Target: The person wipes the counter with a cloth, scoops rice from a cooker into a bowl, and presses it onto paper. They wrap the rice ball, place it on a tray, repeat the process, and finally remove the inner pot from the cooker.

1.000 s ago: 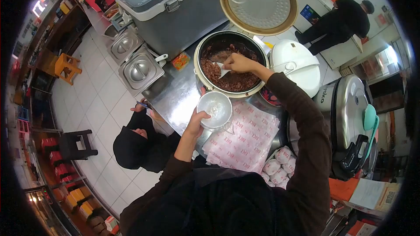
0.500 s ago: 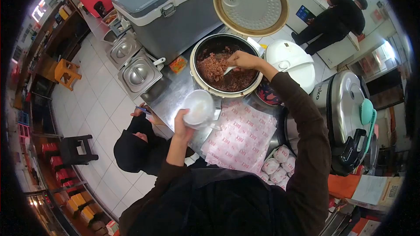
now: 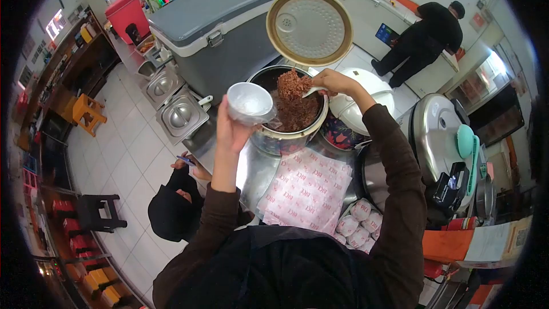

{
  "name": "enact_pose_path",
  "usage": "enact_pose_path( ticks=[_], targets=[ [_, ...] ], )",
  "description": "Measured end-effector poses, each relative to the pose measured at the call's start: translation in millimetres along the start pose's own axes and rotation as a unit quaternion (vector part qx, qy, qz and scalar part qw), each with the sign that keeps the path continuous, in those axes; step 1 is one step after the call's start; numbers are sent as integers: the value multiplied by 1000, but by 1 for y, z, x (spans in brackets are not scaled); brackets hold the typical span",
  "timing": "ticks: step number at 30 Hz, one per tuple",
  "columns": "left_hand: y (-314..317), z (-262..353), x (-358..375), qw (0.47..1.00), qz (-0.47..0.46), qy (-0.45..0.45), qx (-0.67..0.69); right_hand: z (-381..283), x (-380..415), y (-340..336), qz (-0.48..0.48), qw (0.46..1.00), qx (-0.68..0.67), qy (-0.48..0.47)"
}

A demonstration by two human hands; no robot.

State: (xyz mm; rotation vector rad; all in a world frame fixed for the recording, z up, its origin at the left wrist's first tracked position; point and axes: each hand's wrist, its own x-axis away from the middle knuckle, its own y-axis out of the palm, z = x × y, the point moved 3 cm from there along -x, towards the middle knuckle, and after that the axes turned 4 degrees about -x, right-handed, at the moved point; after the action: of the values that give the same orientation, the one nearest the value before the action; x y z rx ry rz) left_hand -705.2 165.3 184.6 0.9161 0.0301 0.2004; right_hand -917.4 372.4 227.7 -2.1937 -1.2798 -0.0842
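Observation:
My left hand [image 3: 231,129] is closed round a white plastic bowl [image 3: 250,103], tilted at the left rim of the open rice cooker [image 3: 286,143]. In my right hand [image 3: 333,82] is a white rice paddle [image 3: 313,91], its blade covered by a mound of reddish-brown rice [image 3: 293,84]. The loaded paddle is held above the cooker, to the right of the bowl and apart from it. More of the dark rice lies inside the pot. The cooker's round lid [image 3: 314,27] stands raised behind it. Bits of clear plastic hang at the bowl's right side.
Printed pink-white wrapping paper [image 3: 309,189] lies on the metal table, beside several wrapped bundles [image 3: 360,226]. A closed white-lidded cooker [image 3: 363,100] and a large steel cooker [image 3: 437,131] stand right. A grey cooler [image 3: 220,28] is behind. One person [image 3: 171,212] holds a pen at left; another person [image 3: 426,40] stands far right.
My right hand has lifted the paddle with a heap of rice out of the pot. My left hand has brought the bowl up and closer to the pot's left rim.

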Motion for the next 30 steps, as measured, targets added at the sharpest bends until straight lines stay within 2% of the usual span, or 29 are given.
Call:
enact_pose_path(
  ticks=[2,4,7,8,11,12,14,16,18,20,23,25,27,30],
  targets=[
    [2,-8,-22,999,25,3,-41,-17,6,-9,-4,983,124,-133],
    [0,-19,-47,997,33,24,-72,-37,12,-15,-1,973,188,-133],
    [7,-38,-74,994,13,-17,-104,-56,11,-15,62,981,180,-35],
    [14,-44,-79,993,3,-14,-113,-51,-4,-15,4,915,356,-188],
    [32,-55,-81,985,55,-27,-163,-79,7,19,109,877,456,-104],
    [36,-57,-81,987,70,-34,-144,-99,21,34,93,864,488,-74],
    [43,-57,-78,988,101,-46,-107,-101,26,46,88,856,501,-88],
    [33,-63,-85,995,60,-49,-55,-105,34,58,59,848,519,-90],
    [28,-58,-88,998,-6,-66,-4,-99,37,69,111,821,545,-129],
    [30,-57,-85,996,1,-83,42,-96,42,77,157,789,574,-153],
    [32,-43,-73,990,-20,-98,100,-105,53,54,228,796,546,-127],
    [27,-37,-73,983,-56,-110,133,-104,57,30,253,836,480,-81],
    [24,-36,-75,973,-101,-127,164,-92,55,11,264,865,407,-131],
    [29,-35,-69,969,-122,-135,170,-70,52,11,193,967,134,-95]
  ],
)
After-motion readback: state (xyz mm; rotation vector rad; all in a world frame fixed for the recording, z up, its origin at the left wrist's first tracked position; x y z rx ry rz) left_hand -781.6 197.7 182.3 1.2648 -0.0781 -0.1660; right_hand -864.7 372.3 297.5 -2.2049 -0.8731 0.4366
